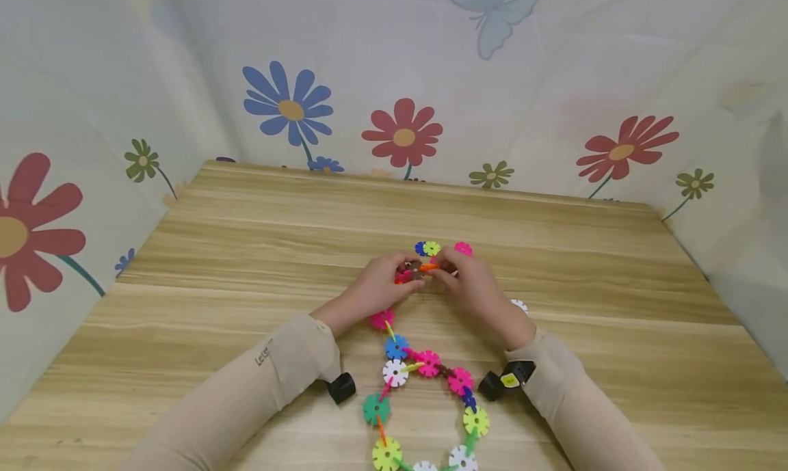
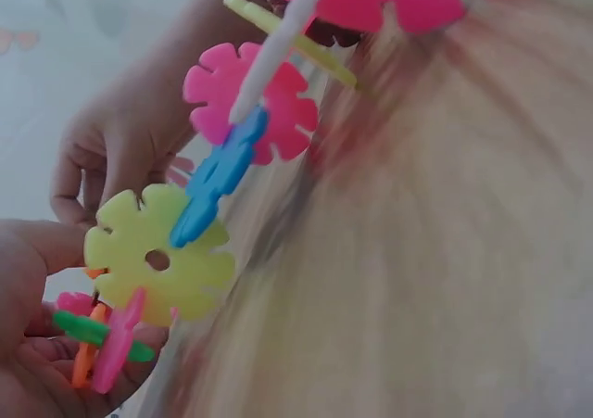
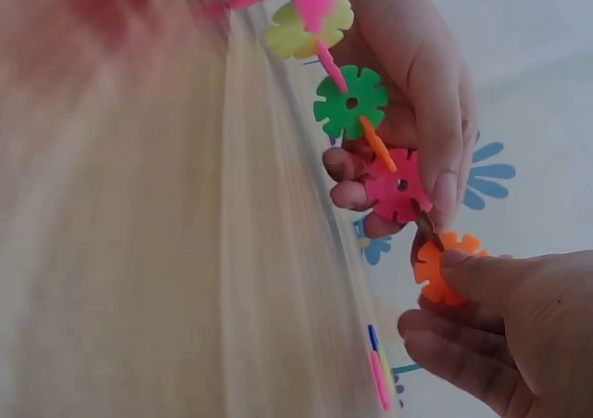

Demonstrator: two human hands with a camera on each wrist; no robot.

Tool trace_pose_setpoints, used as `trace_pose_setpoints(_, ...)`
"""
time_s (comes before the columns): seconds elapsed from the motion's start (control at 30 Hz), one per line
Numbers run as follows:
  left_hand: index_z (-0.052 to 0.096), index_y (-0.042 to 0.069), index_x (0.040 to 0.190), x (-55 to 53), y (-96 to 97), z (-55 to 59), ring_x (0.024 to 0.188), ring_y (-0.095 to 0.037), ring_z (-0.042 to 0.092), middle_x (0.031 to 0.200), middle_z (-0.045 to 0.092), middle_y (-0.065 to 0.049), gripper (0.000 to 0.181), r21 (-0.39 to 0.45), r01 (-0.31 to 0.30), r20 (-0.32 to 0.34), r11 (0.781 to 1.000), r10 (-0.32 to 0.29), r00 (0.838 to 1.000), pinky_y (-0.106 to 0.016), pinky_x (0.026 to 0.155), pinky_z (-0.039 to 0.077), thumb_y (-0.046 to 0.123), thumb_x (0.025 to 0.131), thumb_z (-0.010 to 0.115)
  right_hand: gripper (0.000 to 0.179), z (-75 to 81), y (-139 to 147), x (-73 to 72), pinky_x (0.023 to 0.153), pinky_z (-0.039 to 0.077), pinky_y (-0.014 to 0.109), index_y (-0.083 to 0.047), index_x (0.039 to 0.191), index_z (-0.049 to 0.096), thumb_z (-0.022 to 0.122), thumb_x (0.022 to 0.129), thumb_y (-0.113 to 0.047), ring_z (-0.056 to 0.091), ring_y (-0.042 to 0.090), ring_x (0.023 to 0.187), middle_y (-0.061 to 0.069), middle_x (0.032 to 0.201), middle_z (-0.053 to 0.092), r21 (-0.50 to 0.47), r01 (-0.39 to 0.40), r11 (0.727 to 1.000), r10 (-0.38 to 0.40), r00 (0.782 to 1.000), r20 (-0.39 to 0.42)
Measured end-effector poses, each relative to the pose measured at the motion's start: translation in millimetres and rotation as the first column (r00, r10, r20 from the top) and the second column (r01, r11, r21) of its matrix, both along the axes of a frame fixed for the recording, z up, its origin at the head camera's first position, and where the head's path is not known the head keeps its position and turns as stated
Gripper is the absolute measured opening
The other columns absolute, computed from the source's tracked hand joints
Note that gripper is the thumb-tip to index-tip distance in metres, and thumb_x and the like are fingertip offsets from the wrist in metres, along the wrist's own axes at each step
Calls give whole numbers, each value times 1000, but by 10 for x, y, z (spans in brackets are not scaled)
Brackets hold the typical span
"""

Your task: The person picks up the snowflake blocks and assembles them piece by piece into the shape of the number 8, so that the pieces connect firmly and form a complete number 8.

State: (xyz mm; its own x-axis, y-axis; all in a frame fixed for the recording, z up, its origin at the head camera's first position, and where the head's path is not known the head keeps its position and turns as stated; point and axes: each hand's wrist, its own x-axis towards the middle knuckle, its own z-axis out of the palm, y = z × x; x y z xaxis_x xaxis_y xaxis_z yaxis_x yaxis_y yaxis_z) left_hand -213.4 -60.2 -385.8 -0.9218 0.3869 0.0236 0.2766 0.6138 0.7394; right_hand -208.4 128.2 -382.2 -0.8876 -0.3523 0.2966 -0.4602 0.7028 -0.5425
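A chain of notched plastic snowflake discs hangs between the two hands. My left hand (image 1: 380,281) grips it around a pink disc (image 3: 397,188); green (image 3: 350,103) and yellow (image 3: 310,27) discs follow along the chain. My right hand (image 1: 475,286) pinches an orange disc (image 3: 434,274) between thumb and fingers. Between the pink and orange discs sits a brown disc (image 3: 427,225), seen edge-on, meeting the orange one; how deeply their slots engage, I cannot tell. In the left wrist view, blue (image 2: 220,172) and pink (image 2: 222,86) discs trail from a yellow disc (image 2: 139,231).
Nearer on the wooden table (image 1: 277,232), linked discs form a loop, including a green disc (image 1: 376,409) and a white disc (image 1: 395,372). Beyond the hands lie a yellow disc (image 1: 432,249) and a pink disc (image 1: 463,248). A white disc (image 1: 520,305) shows beside the right wrist.
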Motion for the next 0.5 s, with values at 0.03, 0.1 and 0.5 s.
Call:
trace_pose_setpoints(0.03,56,11,132,-11,-4,-9,85,-17,61,108,67,-9,46,7,6,18,1000,-6,1000,-32,79,53,29,91,66,7,-2,10,-23,71,55,34,-10,90,64,67,90,-16,66,19,81,5,86,70,2,2,1000,-2,1000,12)
trace_pose_setpoints(0.1,54,10,134,-33,-17,-21,75,-14,60,101,66,-8,46,28,15,46,1000,-16,999,-28,71,51,30,93,64,8,-6,30,-70,74,55,35,-9,88,65,69,88,-16,66,20,83,5,85,69,7,-6,1000,6,1000,1)
trace_pose_setpoints(0.5,61,8,120,-113,-119,-18,76,-13,62,98,69,-7,33,134,10,94,991,-23,995,-27,76,50,32,102,47,8,47,11,-193,72,55,31,-4,86,67,72,85,-10,63,18,76,9,84,69,15,-62,998,62,998,20)
